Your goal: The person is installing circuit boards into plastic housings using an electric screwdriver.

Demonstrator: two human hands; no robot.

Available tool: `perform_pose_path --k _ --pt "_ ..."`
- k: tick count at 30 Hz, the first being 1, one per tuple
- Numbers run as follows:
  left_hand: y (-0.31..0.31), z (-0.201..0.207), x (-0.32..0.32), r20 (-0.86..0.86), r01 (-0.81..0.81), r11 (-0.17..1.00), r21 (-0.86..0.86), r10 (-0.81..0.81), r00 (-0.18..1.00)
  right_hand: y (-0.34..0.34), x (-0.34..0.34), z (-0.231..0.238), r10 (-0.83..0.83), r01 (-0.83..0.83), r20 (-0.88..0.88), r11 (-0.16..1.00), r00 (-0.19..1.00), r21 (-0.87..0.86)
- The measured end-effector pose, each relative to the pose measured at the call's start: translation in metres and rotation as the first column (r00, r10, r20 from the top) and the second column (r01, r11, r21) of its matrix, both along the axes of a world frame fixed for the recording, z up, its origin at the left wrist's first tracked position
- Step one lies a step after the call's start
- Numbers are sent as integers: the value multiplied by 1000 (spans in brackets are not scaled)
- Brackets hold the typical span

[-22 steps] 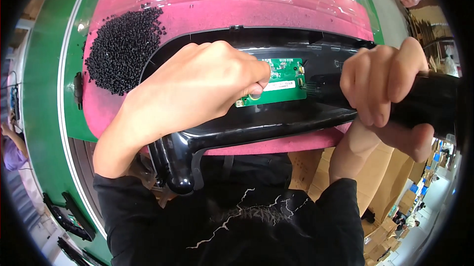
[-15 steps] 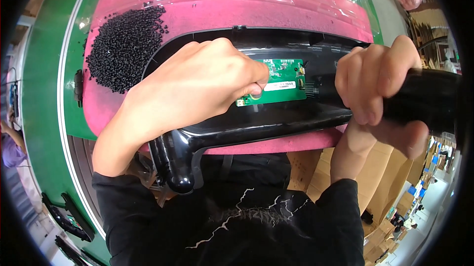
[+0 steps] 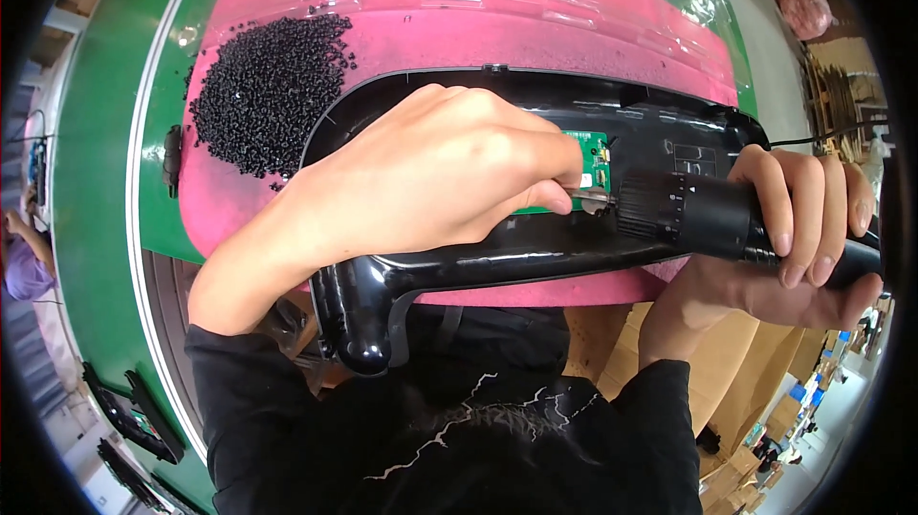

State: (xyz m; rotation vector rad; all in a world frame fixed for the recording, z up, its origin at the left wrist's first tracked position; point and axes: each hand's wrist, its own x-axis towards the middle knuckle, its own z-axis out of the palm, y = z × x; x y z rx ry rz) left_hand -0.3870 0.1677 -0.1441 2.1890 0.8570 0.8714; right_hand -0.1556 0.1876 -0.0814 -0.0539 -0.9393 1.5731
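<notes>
Partly hidden, the circuit board (image 3: 594, 145) lies beneath the left hand (image 3: 469, 166).

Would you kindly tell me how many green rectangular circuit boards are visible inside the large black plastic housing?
1 visible: the green rectangular circuit board lies inside the black plastic housing, partly covered by the left hand, which may hide others.
</notes>
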Motion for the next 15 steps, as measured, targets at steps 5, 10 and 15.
perform_pose_path --k 5,10,15 --pt "7 3 0 33 -67 993 94 65 997 5 -6 2 -73 72 -2 996 997 -59" --pt "7 5 -5 59 -200 939 279 191 980 4 -32 -5 -165 169 45 980 985 -101" --pt "8 -2 -22 69 -300 837 457 303 951 5 -37 -12 -117 123 99 991 988 -49"
